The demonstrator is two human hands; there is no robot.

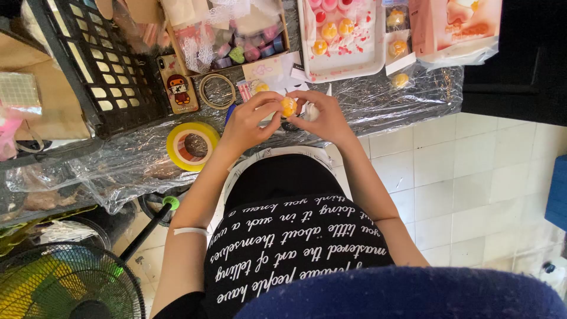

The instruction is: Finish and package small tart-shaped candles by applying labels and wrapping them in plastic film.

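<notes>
**A:** what's in your hands there?

**B:** a little round orange-yellow piece (288, 106). My left hand (245, 124) pinches it between thumb and fingertips, held up over the plastic-wrapped table (118, 159), right in front of me. My right hand (326, 118) is curled in close, fingertips touching the piece from the other side.

**A:** and the rest of the stuff?

**B:** yellow tape roll (192, 146) near my left wrist, phone with a cartoon case (178, 85) further up, thin ring (217, 90) beside it. White tray (339, 68) with more orange pieces sits past my right hand. Black crate (100, 65) off to the left.
</notes>
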